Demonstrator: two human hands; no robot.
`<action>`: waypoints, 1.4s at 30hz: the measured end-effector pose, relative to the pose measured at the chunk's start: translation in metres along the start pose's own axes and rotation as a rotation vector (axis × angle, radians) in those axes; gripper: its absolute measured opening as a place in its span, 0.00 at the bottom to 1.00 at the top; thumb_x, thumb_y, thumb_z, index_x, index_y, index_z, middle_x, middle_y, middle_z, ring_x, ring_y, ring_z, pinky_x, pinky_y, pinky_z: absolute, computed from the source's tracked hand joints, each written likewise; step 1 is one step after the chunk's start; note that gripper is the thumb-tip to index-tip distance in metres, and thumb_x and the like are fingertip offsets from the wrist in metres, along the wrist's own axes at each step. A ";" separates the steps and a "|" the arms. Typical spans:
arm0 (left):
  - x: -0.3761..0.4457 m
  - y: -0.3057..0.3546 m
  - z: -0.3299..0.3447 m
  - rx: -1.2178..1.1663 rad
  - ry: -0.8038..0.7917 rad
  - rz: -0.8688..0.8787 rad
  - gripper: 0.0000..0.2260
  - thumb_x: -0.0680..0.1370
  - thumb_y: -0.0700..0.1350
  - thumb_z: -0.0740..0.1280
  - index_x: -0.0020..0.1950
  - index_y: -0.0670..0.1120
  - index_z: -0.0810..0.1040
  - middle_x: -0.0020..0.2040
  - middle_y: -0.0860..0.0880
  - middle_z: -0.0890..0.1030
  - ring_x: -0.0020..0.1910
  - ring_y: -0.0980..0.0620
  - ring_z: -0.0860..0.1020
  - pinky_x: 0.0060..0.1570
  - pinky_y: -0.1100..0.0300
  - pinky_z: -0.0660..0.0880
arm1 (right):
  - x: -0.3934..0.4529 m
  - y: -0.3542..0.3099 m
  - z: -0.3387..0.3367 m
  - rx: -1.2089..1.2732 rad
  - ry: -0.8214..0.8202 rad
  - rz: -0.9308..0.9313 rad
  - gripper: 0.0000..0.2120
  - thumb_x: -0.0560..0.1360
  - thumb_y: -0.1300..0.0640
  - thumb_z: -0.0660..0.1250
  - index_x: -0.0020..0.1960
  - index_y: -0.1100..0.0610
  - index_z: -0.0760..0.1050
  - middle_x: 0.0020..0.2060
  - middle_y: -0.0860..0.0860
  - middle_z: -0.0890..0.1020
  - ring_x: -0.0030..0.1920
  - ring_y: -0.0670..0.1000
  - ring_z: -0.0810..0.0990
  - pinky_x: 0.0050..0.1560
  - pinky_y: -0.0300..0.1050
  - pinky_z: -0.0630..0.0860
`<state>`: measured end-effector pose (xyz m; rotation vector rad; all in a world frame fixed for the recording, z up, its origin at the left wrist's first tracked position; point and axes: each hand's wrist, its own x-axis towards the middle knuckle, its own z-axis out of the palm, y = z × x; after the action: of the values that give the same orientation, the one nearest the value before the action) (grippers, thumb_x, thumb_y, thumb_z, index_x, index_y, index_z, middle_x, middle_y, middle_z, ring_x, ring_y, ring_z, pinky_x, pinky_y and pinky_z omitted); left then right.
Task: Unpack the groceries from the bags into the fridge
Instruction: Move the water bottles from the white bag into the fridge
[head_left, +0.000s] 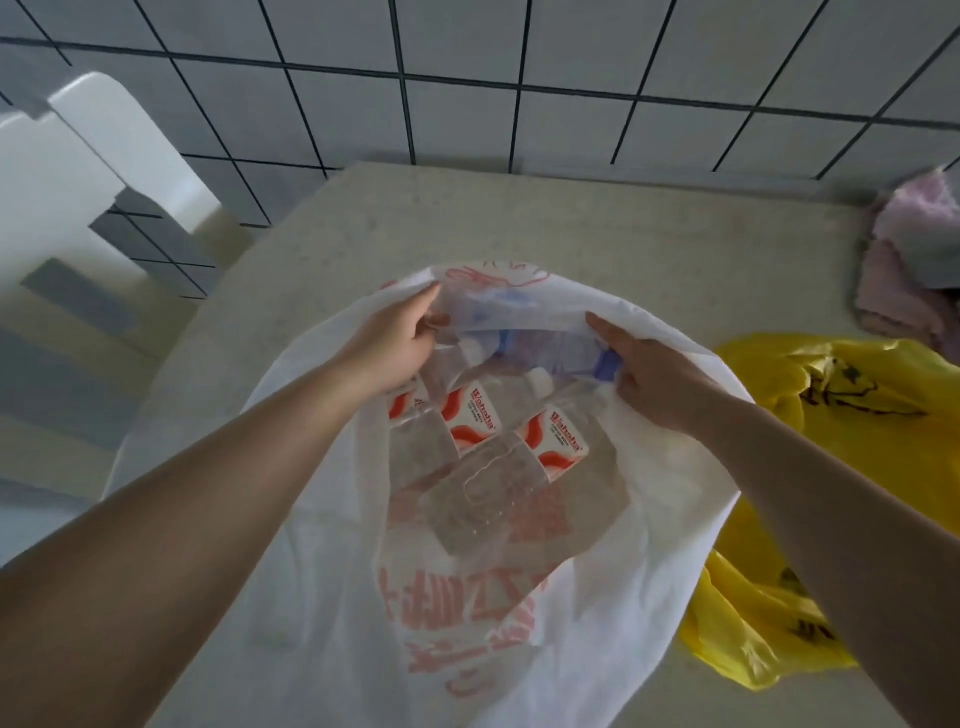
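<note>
White, thin and crinkly, the plastic bag is sitting on the speckled stone counter, and I am spreading its mouth wide. My left hand is pinching the rim at about eleven o'clock of the opening, fingers curled over the film; my right hand is gripping the rim at about two o'clock, thumb lying along the edge. Neither hand has hold of any grocery yet.

Inside, several clear water bottles are lying on their sides, ribbed and glossy, with red-and-white labels; one with a blue label is lying across the far end, near my right fingers.

I judge this to be the opening step: nothing lifted, the fridge out of view. Next, one hand should let go of the rim and close round a bottle's body; smooth, round plastic may roll or slip.

At three o'clock a crumpled yellow bag is lying limp, and a soft pink cloth beyond it.
</note>
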<state>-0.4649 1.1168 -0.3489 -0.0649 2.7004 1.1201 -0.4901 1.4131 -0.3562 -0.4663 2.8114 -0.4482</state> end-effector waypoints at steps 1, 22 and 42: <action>0.005 -0.002 0.002 0.009 -0.009 -0.005 0.25 0.79 0.38 0.59 0.76 0.45 0.58 0.68 0.44 0.72 0.66 0.46 0.72 0.66 0.53 0.68 | 0.001 0.003 0.001 -0.022 -0.042 0.016 0.23 0.81 0.50 0.53 0.74 0.41 0.54 0.61 0.53 0.74 0.57 0.57 0.75 0.56 0.46 0.72; -0.072 0.034 0.025 0.195 -0.015 0.138 0.20 0.75 0.49 0.67 0.66 0.56 0.72 0.52 0.54 0.76 0.52 0.52 0.76 0.45 0.60 0.72 | -0.092 -0.102 -0.026 0.873 -0.379 0.480 0.12 0.77 0.51 0.64 0.47 0.58 0.81 0.44 0.53 0.85 0.44 0.51 0.84 0.48 0.46 0.79; -0.087 0.024 0.037 0.422 -0.050 0.050 0.33 0.73 0.60 0.67 0.73 0.48 0.62 0.62 0.44 0.72 0.60 0.42 0.74 0.53 0.51 0.72 | -0.068 -0.115 0.048 0.998 0.001 0.892 0.44 0.45 0.31 0.72 0.56 0.53 0.74 0.44 0.52 0.82 0.42 0.55 0.83 0.44 0.53 0.82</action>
<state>-0.3765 1.1558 -0.3389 0.0970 2.8416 0.5335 -0.3829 1.3206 -0.3474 0.9128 2.0636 -1.4110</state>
